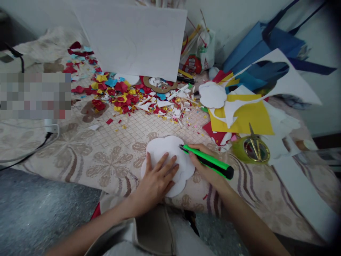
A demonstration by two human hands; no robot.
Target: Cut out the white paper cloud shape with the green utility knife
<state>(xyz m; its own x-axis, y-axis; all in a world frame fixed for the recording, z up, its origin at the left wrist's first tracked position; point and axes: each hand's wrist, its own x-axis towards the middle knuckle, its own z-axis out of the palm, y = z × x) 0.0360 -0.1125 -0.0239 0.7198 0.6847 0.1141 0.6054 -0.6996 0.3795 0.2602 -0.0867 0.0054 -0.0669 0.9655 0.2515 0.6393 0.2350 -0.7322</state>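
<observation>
A white scalloped, flower-shaped paper piece (170, 143) lies flat near the front edge of the cloth-covered table. On it rests my left hand (160, 174), palm down with the fingers spread, pressing the paper. My right hand (198, 160) is at the paper's right edge, closed around a green and black utility knife (213, 163). The knife's dark tip points left over the upper right of the paper; whether a blade is out cannot be made out. A similar white scalloped shape (212, 94) lies further back to the right.
Coloured paper scraps (125, 96) spread across the back. A white board (138, 39) stands behind them. On the right are yellow paper (247, 117), scissors (254, 142) atop a tape roll (239, 149), a cut-out white sheet (298, 78) and a blue bag (255, 46). Cables (32, 149) cross the left.
</observation>
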